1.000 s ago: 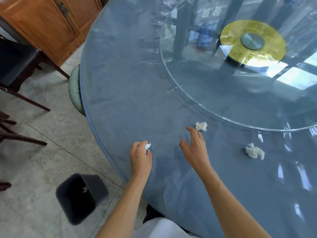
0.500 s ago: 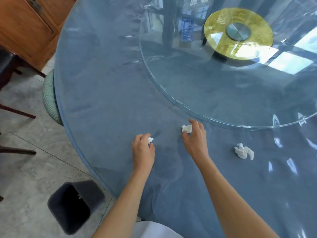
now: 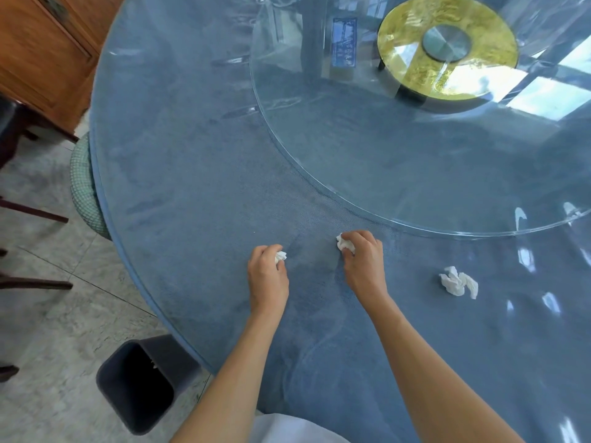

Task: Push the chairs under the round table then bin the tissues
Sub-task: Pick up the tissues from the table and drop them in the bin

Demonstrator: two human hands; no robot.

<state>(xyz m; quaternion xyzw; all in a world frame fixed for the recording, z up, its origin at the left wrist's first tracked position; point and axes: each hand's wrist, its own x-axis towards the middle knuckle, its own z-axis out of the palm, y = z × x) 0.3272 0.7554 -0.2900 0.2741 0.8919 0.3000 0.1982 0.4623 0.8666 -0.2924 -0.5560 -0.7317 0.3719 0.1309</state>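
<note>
2 small white crumpled tissues were already picked up. The left hand [image 3: 268,276] pinched 1 small wad [image 3: 280,256], and the right hand [image 3: 363,262] curled its fingers round another wad [image 3: 344,244]. 1 more crumpled white tissue [image 3: 459,282] lay loose on the round blue desk [image 3: 192,161], to the right of the right hand and near it, so that hand was the closer 1. Its long side ran left to right. The dark square plastic bin [image 3: 140,382] stood on the floor by the desk edge, below and to the left of the left hand.
</note>
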